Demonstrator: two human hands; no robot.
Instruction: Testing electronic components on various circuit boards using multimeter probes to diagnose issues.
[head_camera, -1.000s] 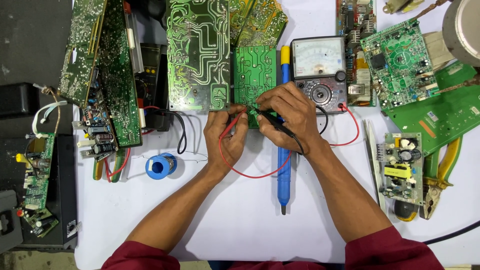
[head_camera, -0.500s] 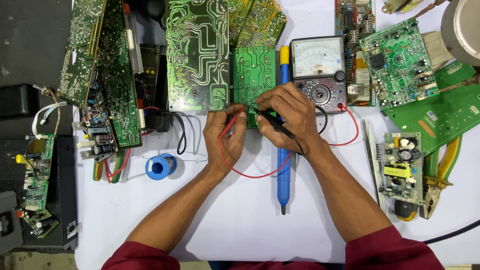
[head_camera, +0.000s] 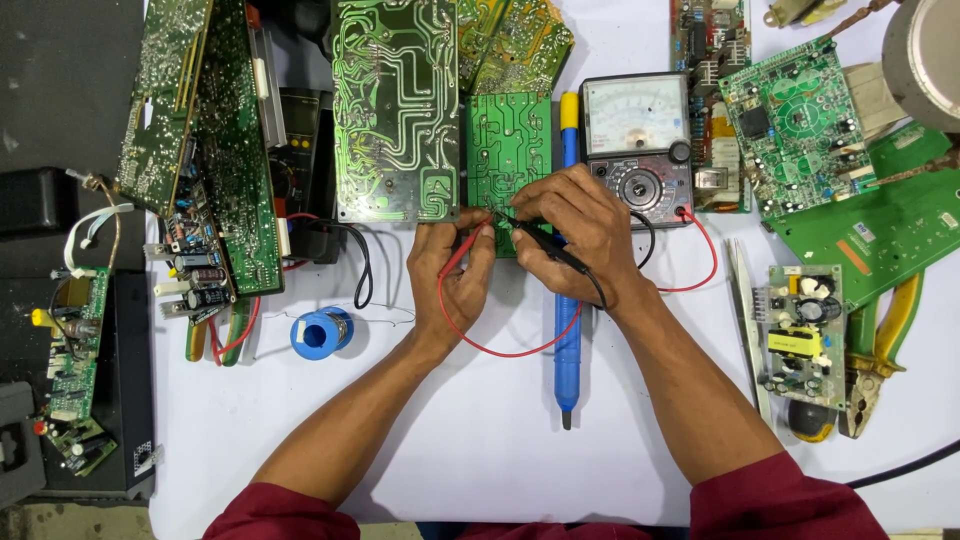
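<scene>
My left hand (head_camera: 450, 275) grips a red test probe (head_camera: 462, 252) with its tip on a small green circuit board (head_camera: 508, 150). My right hand (head_camera: 575, 230) pinches a black test probe (head_camera: 545, 240), its tip touching the same board just right of the red one. Both probe leads run to an analog multimeter (head_camera: 640, 135) right of the board, and the red lead (head_camera: 500, 350) loops below my wrists. Under my right hand lies a blue desoldering pump (head_camera: 567, 350).
A large green board (head_camera: 395, 110) lies left of the small one, more boards (head_camera: 200, 150) stand at the far left. A blue solder spool (head_camera: 320, 332) sits left of my left forearm. At right lie several boards (head_camera: 800, 330), tweezers (head_camera: 745, 320) and yellow-handled pliers (head_camera: 885, 350).
</scene>
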